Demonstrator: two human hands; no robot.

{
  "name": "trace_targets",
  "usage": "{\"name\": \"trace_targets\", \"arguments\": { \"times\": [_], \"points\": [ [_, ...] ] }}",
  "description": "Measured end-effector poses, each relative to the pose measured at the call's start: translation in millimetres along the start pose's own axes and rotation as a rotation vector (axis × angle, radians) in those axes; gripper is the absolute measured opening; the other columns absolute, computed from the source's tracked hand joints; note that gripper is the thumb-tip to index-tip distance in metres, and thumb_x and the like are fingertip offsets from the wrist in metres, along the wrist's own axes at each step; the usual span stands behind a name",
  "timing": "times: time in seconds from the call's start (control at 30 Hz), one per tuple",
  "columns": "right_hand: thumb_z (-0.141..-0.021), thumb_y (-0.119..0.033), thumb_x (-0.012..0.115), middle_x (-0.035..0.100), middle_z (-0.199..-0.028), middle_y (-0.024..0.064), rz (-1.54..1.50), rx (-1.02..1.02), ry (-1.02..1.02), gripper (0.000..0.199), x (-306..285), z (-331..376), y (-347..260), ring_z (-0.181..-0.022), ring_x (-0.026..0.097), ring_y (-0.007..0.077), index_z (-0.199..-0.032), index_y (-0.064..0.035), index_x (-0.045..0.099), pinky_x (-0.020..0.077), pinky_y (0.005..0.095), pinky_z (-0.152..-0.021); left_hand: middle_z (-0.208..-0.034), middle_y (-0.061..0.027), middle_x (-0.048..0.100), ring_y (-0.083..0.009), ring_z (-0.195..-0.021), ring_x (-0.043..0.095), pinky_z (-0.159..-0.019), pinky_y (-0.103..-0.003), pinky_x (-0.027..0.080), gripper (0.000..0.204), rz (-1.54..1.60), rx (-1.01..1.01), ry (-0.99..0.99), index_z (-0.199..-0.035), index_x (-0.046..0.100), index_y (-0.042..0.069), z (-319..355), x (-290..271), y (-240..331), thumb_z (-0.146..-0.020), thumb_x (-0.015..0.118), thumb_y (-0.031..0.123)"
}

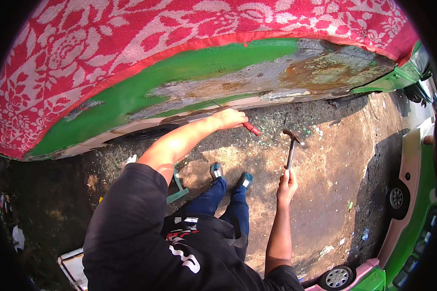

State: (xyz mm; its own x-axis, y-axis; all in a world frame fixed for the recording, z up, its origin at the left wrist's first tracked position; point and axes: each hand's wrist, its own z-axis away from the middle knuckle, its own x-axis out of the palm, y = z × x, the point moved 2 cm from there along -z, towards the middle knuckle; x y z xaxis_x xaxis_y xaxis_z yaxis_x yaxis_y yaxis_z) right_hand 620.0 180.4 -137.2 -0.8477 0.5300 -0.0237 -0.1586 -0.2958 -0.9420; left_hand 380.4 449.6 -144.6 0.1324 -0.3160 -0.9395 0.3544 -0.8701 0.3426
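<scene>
My left hand point(228, 118) is closed around a red-handled screwdriver point(251, 128). Its thin dark shaft shows beyond the knuckles, pointing at the lower edge of a green car body panel point(194, 77); I cannot tell whether the tip touches. Bare grey and rusty patches run along that panel. In my right hand point(287, 186), gripped low on the handle, a hammer point(291, 145) stands head up, apart from the screwdriver and the car. A red and pale flowered cloth point(145, 36) covers the upper part of the car.
Around my feet, the stained ground point(320, 194) carries scattered flakes and litter. A green stool-like frame point(178, 188) stands beside my legs. At right is a parked pink and green car point(408, 194). A white-edged panel point(73, 266) lies at lower left.
</scene>
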Motion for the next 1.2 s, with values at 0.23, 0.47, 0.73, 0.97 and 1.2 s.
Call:
{"name": "trace_targets", "arguments": {
  "times": [0.23,0.47,0.73,0.97,1.2],
  "points": [
    [-0.099,-0.021,0.054,0.039,-0.062,-0.0089,-0.153,0.095,-0.092,0.023,6.3,-18.7,26.0,-0.05,0.033,-0.0005,-0.109,-0.0021,0.062,0.0236,0.0181,-0.043,-0.09,-0.0083,0.061,-0.0306,-0.084,0.064,-0.071,-0.043,0.052,0.015,0.027,-0.104,-0.116,-0.096,0.057,0.012,1.2,8.5,-7.3,-0.087,0.062,0.023],
    [-0.099,-0.022,0.054,0.037,-0.059,-0.0088,-0.147,0.173,-0.141,0.021,16.6,-21.6,50.0,-0.047,0.032,0.0002,-0.109,-0.0047,0.06,0.0226,0.0187,-0.041,-0.092,-0.0078,0.061,-0.0311,-0.083,0.064,-0.07,-0.044,0.053,0.013,0.023,-0.101,-0.255,-0.098,0.055,0.014,4.3,3.1,-6.4,-0.09,0.059,0.023],
    [-0.102,-0.033,0.043,0.031,-0.051,-0.0052,-0.293,0.431,-0.172,0.024,55.3,12.5,59.9,-0.038,0.026,0.0052,-0.094,-0.0122,0.053,0.0217,0.0225,-0.034,-0.091,-0.0079,0.065,-0.0331,-0.084,0.065,-0.07,-0.045,0.051,0.022,-0.035,-0.174,-0.374,-0.1,0.058,0.017,-1.7,-10.1,-5.3,-0.092,0.053,0.037],
    [-0.101,-0.042,0.044,0.031,-0.051,-0.0035,-0.517,0.561,-0.08,0.032,86.2,41.4,50.8,-0.036,0.027,0.0078,-0.093,-0.0126,0.051,0.0226,0.0256,-0.034,-0.087,-0.0116,0.063,-0.0331,-0.076,0.066,-0.063,-0.045,0.053,0.027,-0.079,-0.011,-0.435,-0.101,0.054,0.014,4.0,10.4,-12.8,-0.091,0.056,0.04],
    [-0.1,-0.043,0.044,0.03,-0.05,-0.0033,-0.485,0.572,-0.061,0.031,82.8,50.5,56.9,-0.036,0.027,0.0082,-0.094,-0.013,0.051,0.0221,0.0257,-0.034,-0.087,-0.0112,0.064,-0.0322,-0.073,0.067,-0.061,-0.045,0.053,0.028,-0.11,0.003,-0.451,-0.103,0.054,0.014,3.8,8.0,-9.8,-0.091,0.055,0.04]
  ]
}}
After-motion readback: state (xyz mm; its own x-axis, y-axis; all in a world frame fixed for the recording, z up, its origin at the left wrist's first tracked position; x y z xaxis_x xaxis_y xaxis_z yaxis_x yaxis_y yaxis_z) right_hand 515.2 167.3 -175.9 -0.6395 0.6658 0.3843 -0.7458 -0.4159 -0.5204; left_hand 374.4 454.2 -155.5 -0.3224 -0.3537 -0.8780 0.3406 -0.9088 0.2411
